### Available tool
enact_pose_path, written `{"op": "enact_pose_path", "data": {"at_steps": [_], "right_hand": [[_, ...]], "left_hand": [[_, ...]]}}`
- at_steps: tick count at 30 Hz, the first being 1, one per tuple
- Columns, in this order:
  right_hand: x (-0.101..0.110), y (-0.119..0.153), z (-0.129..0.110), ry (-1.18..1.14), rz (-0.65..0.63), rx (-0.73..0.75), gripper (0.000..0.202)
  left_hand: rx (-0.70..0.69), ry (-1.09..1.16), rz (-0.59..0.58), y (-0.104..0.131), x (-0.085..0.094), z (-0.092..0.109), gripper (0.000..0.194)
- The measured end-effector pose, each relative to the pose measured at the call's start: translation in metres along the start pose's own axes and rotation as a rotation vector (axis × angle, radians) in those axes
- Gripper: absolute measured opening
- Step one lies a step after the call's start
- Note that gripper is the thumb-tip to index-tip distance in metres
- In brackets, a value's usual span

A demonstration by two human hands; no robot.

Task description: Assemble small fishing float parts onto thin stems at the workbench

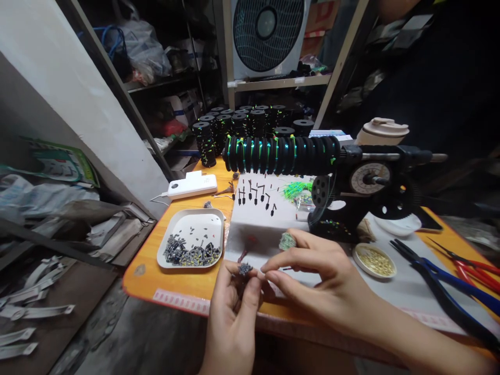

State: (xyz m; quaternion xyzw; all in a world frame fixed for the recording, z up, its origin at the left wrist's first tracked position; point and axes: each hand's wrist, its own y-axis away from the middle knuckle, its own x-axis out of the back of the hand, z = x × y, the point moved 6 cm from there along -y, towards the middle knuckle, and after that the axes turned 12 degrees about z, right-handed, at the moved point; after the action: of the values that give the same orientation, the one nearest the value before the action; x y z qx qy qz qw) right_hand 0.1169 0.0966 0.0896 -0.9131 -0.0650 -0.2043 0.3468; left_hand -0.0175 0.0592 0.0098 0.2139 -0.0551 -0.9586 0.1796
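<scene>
Machine (367, 179) with a dial and a ribbed black roller stands on the desk (146, 271), green and blue threads looped round the roller. In front of the machine, the left hand (234, 312) has its fingers curled closed round a dark bundle (245, 269). The right hand (332, 276) reaches in beside it, thumb and index fingers nearly together at the bundle; whether they pinch anything is too small to tell. A greenish clump (287, 241) is tucked at the right hand's other fingers, above the thumb.

Under the roller, paper (250, 229) carries small black pieces (255, 192) and green strands (297, 190). Left of the machine are a white tray (191, 216) holding dark bits and, behind it, a white box (193, 185) with a cable. Black spools (240, 125) crowd behind the roller, a fan (269, 31) above them on a shelf. A lidded cup (383, 130) sits behind the machine. To the machine's front right lie a dish (356, 255) of golden bits, blue-handled pliers (433, 276) and a red-handled tool (469, 266).
</scene>
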Motion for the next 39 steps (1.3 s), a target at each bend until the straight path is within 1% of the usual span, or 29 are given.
{"op": "enact_pose_path", "data": {"at_steps": [2, 4, 8, 11, 15, 17, 23, 27, 30, 33, 36, 39], "right_hand": [[0.001, -0.001, 0.001, 0.009, 0.026, 0.004, 0.014], [0.002, -0.002, 0.001, 0.028, 0.033, 0.018, 0.015], [0.002, -0.003, -0.001, 0.039, 0.001, 0.044, 0.015], [0.002, -0.002, -0.002, 0.031, -0.025, 0.056, 0.016], [0.0, 0.0, -0.003, 0.022, -0.052, 0.051, 0.017], [0.0, 0.0, -0.003, 0.02, -0.044, 0.044, 0.017], [0.0, 0.001, -0.003, -0.013, -0.008, 0.04, 0.017], [0.0, 0.002, -0.006, 0.0, 0.021, 0.048, 0.015], [0.001, 0.001, -0.008, 0.04, 0.057, 0.055, 0.014], [0.001, 0.0, -0.008, 0.027, 0.066, 0.058, 0.015], [0.0, 0.001, -0.004, -0.012, 0.054, 0.046, 0.014], [0.001, 0.004, 0.001, -0.023, 0.059, 0.041, 0.012]], "left_hand": [[0.015, -0.027, -0.014, 0.001, -0.001, -0.001, 0.025], [-0.008, -0.073, -0.015, 0.002, -0.001, 0.0, 0.028], [-0.083, -0.08, 0.022, 0.003, -0.001, 0.007, 0.033], [-0.109, -0.067, 0.037, 0.001, 0.001, 0.009, 0.035], [-0.08, -0.037, 0.027, 0.0, 0.001, 0.006, 0.036], [-0.058, -0.026, 0.029, 0.0, 0.0, 0.004, 0.037], [0.09, -0.021, 0.012, 0.004, -0.005, -0.004, 0.04], [0.088, -0.025, -0.015, 0.005, -0.008, -0.007, 0.039], [0.065, 0.108, 0.018, 0.006, -0.008, -0.011, 0.03], [-0.047, 0.237, 0.028, 0.006, -0.007, -0.008, 0.023], [-0.153, 0.246, 0.006, 0.006, -0.006, -0.003, 0.021], [-0.175, 0.241, -0.011, 0.005, -0.004, -0.001, 0.021]]}}
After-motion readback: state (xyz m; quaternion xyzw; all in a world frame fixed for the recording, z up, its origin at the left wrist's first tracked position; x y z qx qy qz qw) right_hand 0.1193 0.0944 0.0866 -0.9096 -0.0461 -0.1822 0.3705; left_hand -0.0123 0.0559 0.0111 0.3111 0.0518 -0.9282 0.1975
